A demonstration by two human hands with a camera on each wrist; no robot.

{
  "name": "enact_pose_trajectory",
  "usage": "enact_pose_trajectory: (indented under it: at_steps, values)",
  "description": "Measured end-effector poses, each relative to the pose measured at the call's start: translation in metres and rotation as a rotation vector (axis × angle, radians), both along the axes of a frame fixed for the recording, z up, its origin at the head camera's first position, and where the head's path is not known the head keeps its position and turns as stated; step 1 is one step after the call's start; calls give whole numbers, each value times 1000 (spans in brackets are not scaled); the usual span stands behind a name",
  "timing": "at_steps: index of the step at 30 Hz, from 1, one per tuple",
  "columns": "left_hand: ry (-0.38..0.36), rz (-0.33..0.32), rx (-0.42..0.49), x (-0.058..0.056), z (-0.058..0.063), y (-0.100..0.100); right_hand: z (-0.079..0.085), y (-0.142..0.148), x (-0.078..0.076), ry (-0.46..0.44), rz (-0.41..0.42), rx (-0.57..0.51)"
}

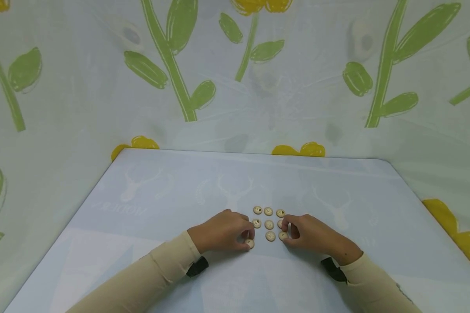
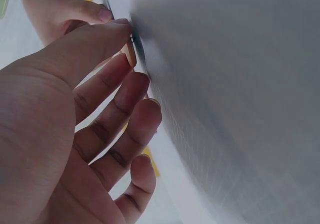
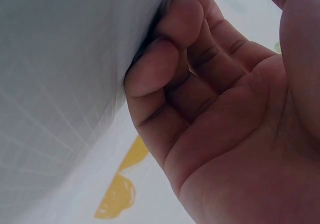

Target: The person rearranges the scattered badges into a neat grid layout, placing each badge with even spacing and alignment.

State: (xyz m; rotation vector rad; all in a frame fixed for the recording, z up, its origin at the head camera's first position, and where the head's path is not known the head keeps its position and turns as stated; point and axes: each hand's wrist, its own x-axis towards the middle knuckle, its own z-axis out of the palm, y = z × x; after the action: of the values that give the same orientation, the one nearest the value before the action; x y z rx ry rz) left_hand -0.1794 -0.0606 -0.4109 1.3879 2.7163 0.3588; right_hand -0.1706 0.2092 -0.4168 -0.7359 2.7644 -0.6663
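Note:
Small round pale wooden discs with dark marks lie in near-rows on the table, among them a middle disc (image 1: 269, 224) and a far disc (image 1: 268, 211). My left hand (image 1: 228, 231) pinches the near-left disc (image 1: 249, 243) between thumb and forefinger. In the left wrist view that disc (image 2: 130, 53) shows edge-on at the thumb tip, other fingers loosely bent. My right hand (image 1: 311, 234) holds the near-right disc (image 1: 283, 236) between thumb and forefinger, and its fingers partly cover the disc behind. In the right wrist view the right hand's curled fingers (image 3: 152, 69) rest against the table; no disc shows there.
The pale table (image 1: 172, 182) has faint deer-head prints and ends at a far edge. A curtain (image 1: 297, 108) with green leaves and yellow flowers hangs behind and at both sides. A dark strap (image 1: 197, 266) shows under the left wrist, another dark strap (image 1: 334, 269) under the right.

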Motion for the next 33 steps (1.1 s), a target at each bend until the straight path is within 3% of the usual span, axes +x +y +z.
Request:
enact_pose_trajectory:
  at_steps: [7, 15, 19, 33]
  values:
    - [30, 65, 1, -5, -2, 7, -1, 0, 0, 1, 3, 4]
    - [47, 86, 39, -7, -5, 14, -2, 1, 1, 0, 3, 3]
    - [44, 107, 17, -6, -4, 17, -1, 0, 2, -11, 0, 3]
    - [48, 107, 0, -4, -7, 19, -3, -2, 5, -11, 11, -6]
